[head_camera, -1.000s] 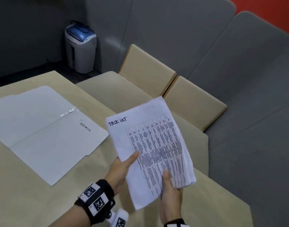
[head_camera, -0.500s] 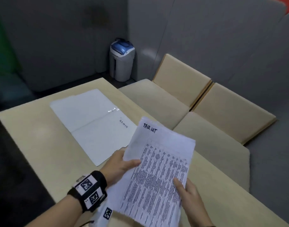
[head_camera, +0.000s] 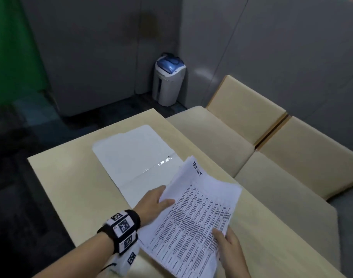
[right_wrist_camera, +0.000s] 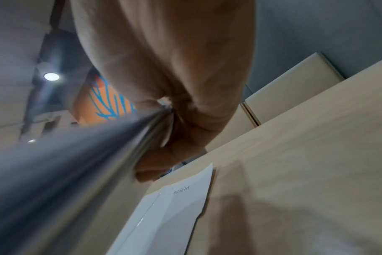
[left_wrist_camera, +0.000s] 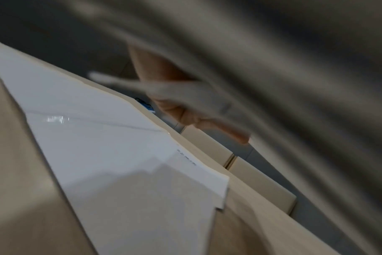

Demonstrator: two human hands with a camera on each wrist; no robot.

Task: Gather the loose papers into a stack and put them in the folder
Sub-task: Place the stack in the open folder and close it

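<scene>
Papers (head_camera: 193, 213) — pinched in both hands

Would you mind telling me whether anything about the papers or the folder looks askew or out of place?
The stack of papers, held by the left hand and right hand, is not squared: sheet edges fan out. The folder lies open and flat.

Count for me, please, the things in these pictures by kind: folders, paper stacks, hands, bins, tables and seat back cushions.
Folder, open on the table: 1
Paper stack, held in both hands: 1
Hands, left hand and right hand: 2
Bin: 1
Table: 1
Seat back cushions: 2
Total: 8
</scene>
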